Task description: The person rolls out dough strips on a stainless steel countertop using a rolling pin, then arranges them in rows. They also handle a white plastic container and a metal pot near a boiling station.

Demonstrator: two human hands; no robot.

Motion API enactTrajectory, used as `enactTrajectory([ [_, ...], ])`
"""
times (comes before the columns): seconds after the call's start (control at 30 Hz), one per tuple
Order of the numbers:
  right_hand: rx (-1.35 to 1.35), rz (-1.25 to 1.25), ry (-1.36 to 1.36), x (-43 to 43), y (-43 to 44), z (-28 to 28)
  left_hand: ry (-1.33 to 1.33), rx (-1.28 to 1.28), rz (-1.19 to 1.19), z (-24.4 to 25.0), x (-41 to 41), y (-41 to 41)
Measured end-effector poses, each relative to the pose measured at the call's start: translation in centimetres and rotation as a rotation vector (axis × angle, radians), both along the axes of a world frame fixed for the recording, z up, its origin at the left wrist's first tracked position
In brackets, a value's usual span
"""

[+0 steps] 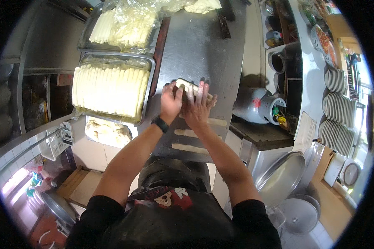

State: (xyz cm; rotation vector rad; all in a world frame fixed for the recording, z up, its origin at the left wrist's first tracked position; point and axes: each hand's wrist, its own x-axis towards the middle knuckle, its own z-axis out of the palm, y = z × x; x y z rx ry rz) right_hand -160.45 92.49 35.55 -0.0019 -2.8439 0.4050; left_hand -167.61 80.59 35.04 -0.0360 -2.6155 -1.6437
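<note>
A strip of pale dough (184,83) lies crosswise on the stainless steel worktop (190,46). My right hand (200,107) is palm down over it, fingers spread and dusted with flour. My left hand (171,101), with a dark band on its wrist, is at the strip's left end. Its fingers are bent, and whether they pinch the dough cannot be seen. Nearer to me are more flattened dough strips: one (217,121) partly under my right forearm, another (185,133) below it, and a third (190,148) close to the worktop's front edge.
To the left, a metal tray (147,102) holds a row of dough sticks; a second tray (84,43) behind is partly covered by plastic film. A wooden bar (160,56) runs alongside. A dough mass (202,5) sits at the back. Right are a gas cylinder (249,101) and stacked plates (339,107).
</note>
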Motion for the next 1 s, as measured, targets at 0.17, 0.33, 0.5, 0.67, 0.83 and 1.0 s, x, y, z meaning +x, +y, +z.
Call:
enactTrajectory([
  [0.17, -0.123, -0.040, -0.195, -2.0, -1.9, 1.3, -0.127, -0.110, 0.013, 2.3, -2.5, 1.8],
  [0.33, -0.425, 0.045, -0.018, 2.3, 5.1, 4.4, -0.181, 0.057, -0.015, 1.3, -0.5, 1.5],
  [0.5, -0.454, 0.002, -0.215, 8.4, 12.3, 5.3, -0.682, 0.307, -0.182, 5.9, 7.0, 6.3],
  [0.67, -0.463, 0.050, -0.019, 4.9, 15.6, 5.3, -0.412, 0.348, -0.691, 14.3, 2.8, 10.0],
  [0.83, -0.198, 0.136, 0.001, -3.6, 20.9, 4.9, -0.108, 0.002, -0.622, 10.7, -8.2, 4.3],
  [1.0, 0.072, 0.201, -0.139, -6.5, 25.2, 6.0, 0.156, -0.305, -0.572, 4.6, -11.0, 1.0],
])
